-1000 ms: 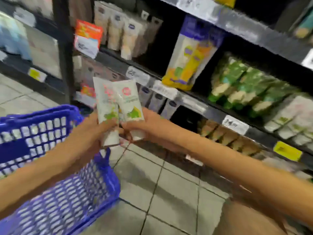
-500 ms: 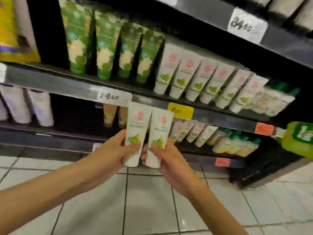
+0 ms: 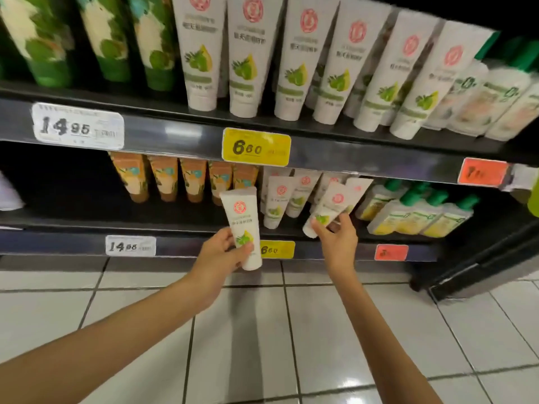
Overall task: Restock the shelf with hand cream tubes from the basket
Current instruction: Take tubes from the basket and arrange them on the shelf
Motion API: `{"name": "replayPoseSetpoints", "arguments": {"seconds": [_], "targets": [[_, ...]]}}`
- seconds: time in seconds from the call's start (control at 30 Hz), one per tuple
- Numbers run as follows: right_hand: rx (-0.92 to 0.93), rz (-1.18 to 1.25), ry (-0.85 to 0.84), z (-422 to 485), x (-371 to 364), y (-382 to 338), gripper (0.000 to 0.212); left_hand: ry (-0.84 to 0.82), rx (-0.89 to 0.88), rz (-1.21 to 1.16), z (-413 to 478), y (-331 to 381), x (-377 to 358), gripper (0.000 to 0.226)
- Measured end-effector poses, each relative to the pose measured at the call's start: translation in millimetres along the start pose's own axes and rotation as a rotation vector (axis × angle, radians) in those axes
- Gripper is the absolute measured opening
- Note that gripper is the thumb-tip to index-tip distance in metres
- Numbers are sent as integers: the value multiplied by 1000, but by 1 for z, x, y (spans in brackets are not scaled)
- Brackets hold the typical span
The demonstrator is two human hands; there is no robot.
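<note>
White shelf tubes (image 3: pixel 275 205) crowd behind the right hand's (image 3: pixel 335 242) tube (image 3: pixel 328 204).

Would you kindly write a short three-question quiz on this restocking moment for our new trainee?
1. True or false: the left hand holds a white tube.
2. The right hand holds its tilted tube at: A the floor; B the lower shelf, beside matching tubes; C a basket.
3. Fill in: the price tag beside the white tube is ___ in colour.

Key: 1 true; 2 B; 3 yellow.
</note>
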State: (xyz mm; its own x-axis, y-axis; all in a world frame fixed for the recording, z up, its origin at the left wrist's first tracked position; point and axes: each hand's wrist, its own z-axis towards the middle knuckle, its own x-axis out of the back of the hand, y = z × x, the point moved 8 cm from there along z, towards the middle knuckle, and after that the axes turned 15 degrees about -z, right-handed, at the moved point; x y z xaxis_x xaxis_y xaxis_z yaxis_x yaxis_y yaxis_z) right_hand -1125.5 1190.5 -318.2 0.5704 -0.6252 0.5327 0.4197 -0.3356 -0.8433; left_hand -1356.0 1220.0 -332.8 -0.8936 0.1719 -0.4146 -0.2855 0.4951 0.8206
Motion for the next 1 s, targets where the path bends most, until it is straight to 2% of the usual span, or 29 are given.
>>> {"name": "replayPoseSetpoints", "arguments": {"seconds": [0.13, 0.3, 0.4, 0.5, 0.53, 0.63, 0.73, 0.87, 1.0], "targets": [[94, -96, -2, 14, -24, -5, 40, -7, -18, 47, -1, -1, 4, 42], [110, -49, -3, 17, -37, 0, 43, -10, -28, 86, -2, 1, 7, 40], [65, 79, -27, 11, -35, 1, 55, -20, -27, 66, 2, 1, -4, 41], [38, 185, 86, -16, -12, 7, 61, -36, -8, 12, 3, -5, -18, 38], [87, 167, 63, -31, -8, 6, 59, -54, -5, 4, 3, -7, -24, 37], [290, 36, -160, -74, -14, -5, 59, -135, -15, 89, 4, -15, -46, 36], [374, -100, -130, -78, -6, -6, 44, -227, -43, 218, 7, -19, -73, 36], [286, -10, -33, -54, 9, 2, 37, -298, -12, 240, 15, -13, -95, 50], [87, 0, 142, -12, 16, 21, 39, -265, -36, 333, 19, -6, -86, 37]]}}
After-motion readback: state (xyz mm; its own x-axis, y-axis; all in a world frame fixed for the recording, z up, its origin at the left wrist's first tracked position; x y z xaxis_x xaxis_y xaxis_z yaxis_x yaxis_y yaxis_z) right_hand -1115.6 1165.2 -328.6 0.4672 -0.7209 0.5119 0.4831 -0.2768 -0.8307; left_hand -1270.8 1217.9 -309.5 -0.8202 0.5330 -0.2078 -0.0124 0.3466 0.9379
